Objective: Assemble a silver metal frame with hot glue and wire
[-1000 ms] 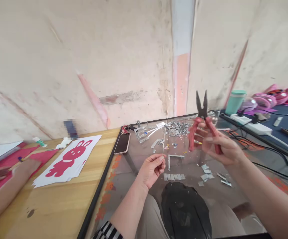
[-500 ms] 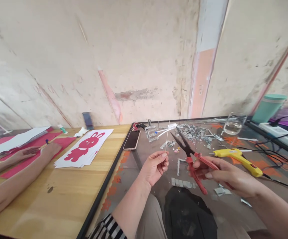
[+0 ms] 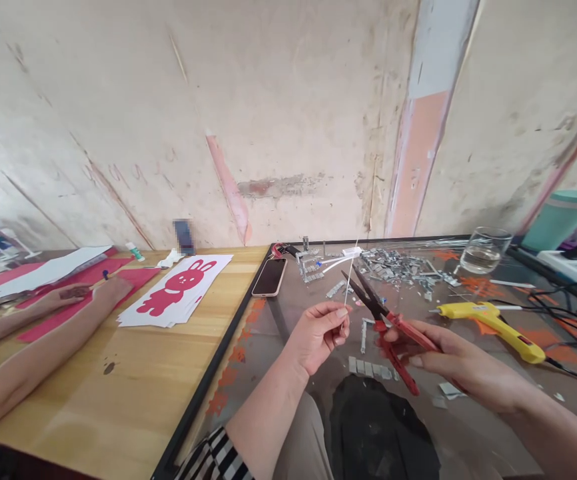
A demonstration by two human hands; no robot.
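My left hand (image 3: 324, 333) pinches a thin white wire-like stick (image 3: 349, 283), which stands nearly upright above the fingers. In my right hand (image 3: 443, 357) are long-nose pliers (image 3: 387, 320) with red handles, their dark jaws parted. The jaw tips reach up and left, close to the stick; whether they touch it I cannot tell. Below the hands, a row of grey metallic pieces (image 3: 372, 369) lies on the dark table. Beyond them is a heap of similar small pieces (image 3: 398, 267).
A yellow glue gun (image 3: 493, 327) with its cable lies to the right, near a glass of water (image 3: 486, 252) and a teal cup (image 3: 561, 223). A phone (image 3: 269, 277) rests at the left. On the wooden table are rabbit-print paper (image 3: 176, 293) and another person's hands (image 3: 108, 293).
The jaws of the pliers have come nearer to the white stick. My view has shifted slightly left, so most things appear further right.
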